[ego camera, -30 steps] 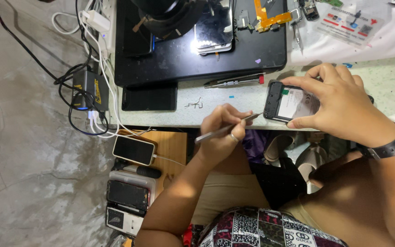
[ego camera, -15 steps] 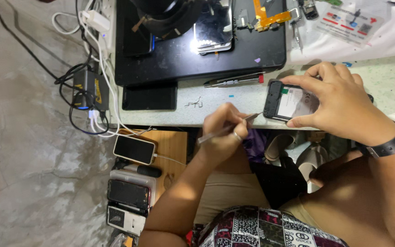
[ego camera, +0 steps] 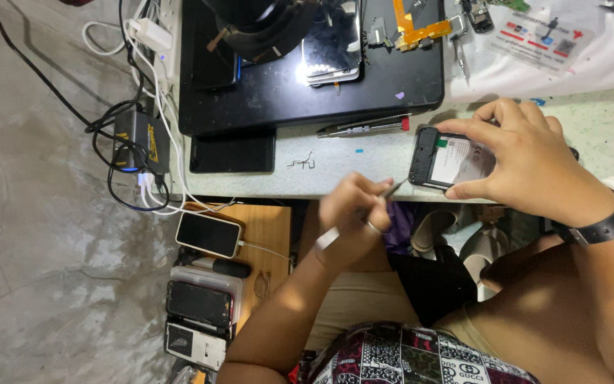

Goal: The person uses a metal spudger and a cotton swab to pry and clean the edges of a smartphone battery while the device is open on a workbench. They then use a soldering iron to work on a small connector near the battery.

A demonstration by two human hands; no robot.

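My right hand [ego camera: 534,163], with a black watch [ego camera: 609,224] on its wrist, grips a black phone with its back cover off [ego camera: 453,162] and holds it flat at the front edge of the pale table [ego camera: 335,167]. My left hand [ego camera: 353,217] hovers just below that edge, left of the phone. It pinches a thin metal tool [ego camera: 327,239] like a pen. The tool's tip points up and to the right, close to the phone's lower left corner, and it is blurred.
A black mat [ego camera: 300,96] on the table carries phone screens and an orange flex cable [ego camera: 413,28]. A red-tipped pen tool [ego camera: 364,126] lies in front of it. On the left are cables and a power adapter [ego camera: 136,139]. Below are a charging phone [ego camera: 207,235] and a box of phones [ego camera: 200,302].
My left hand has dropped slightly and turned, with the tool now blurred in motion. My right hand and the phone stay where they were.
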